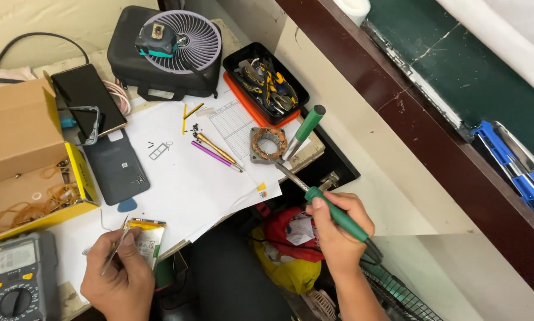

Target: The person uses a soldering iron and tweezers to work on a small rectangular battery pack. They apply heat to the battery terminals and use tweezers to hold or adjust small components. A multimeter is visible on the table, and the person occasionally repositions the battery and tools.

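Note:
My right hand [336, 230] grips a green-handled soldering iron [314, 197], its metal tip pointing up-left toward a copper-wound motor stator [267, 144] at the table's right edge. A second green-handled iron [303, 131] stands propped beside the stator. My left hand [119, 275] holds thin metal tweezers [113, 252] next to a flat battery cell [146, 237] lying on white paper [183, 178] at the table's front edge.
A multimeter [14, 279] sits front left, a cardboard box [26, 166] of rubber bands behind it. Phone parts [115, 166], two pens [216, 153], a small fan [183, 40] on a black case, and a tool tray [265, 83] fill the table. Bags [287, 249] lie below.

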